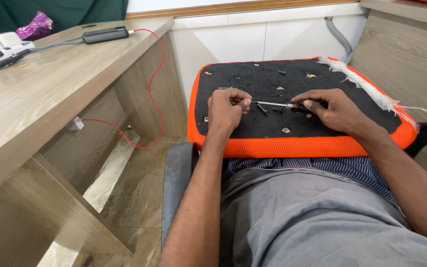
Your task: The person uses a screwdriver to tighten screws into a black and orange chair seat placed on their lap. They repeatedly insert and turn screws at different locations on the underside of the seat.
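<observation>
A black panel with an orange mesh rim (292, 146), the underside of a seat cushion, rests on my lap. My right hand (333, 111) grips the dark handle of a screwdriver (278, 105) whose metal shaft points left. My left hand (227, 107) is closed near the shaft's tip, pinching something small that I cannot make out. A black screw (262, 109) lies just below the shaft. More small screws and tan scraps are scattered over the panel.
A wooden desk (50, 94) stands at left with a black power strip (106, 35), a red cable (156, 84) hanging down, and a purple wrapper (35, 25). White frayed fabric (366, 86) trails along the panel's right edge. White cabinets stand behind; a chair armrest (176, 173) is by my left arm.
</observation>
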